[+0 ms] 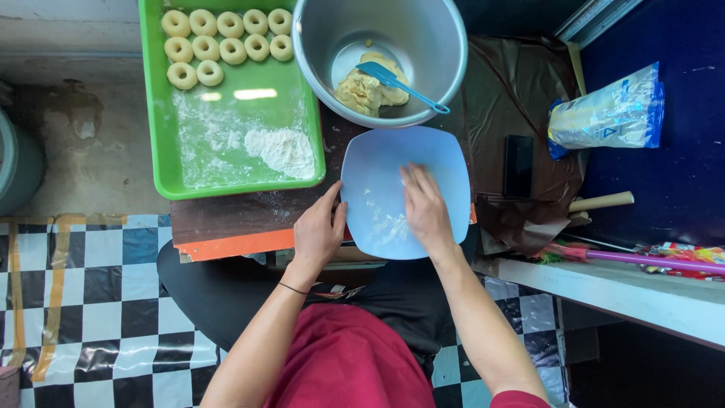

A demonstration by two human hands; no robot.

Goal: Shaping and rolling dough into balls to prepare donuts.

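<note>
A pale blue square plate (438,155) dusted with flour lies on a small wooden table in front of me. My right hand (424,209) rests flat on the plate's middle, fingers spread over the flour. The plate's left edge is steadied by my left hand (318,230), thumb against the rim. Behind the plate stands a metal bowl (317,45) with yellow dough (364,89) and a blue spatula (396,81) in it.
A green tray (162,143) at the left holds several raw dough rings (223,39) and a heap of flour (282,149). A black phone (518,165), a bag of flour (608,115) and a wooden rolling pin (602,202) lie at the right. Checkered floor lies below.
</note>
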